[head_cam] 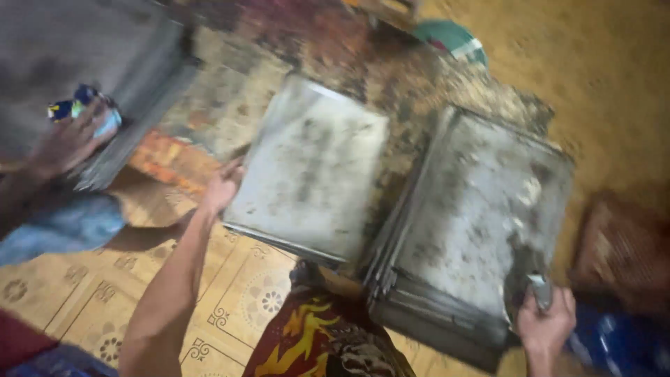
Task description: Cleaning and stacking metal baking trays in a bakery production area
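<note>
My left hand [222,187] grips the left edge of a stained, flat metal tray [310,167], which is tilted above the floor. To its right lies a stack of similar dirty trays [481,216]. At the near right corner of that stack, my right hand [548,322] holds a small metal scraper [540,289]. The picture is blurred by motion.
At the upper left another person's hand [64,145] presses a blue and yellow cloth [85,106] on a further tray stack [84,56]. Patterned floor covering [230,307] lies below, my flame-print shorts [321,338] at the bottom. A green and white object [452,38] sits at the top.
</note>
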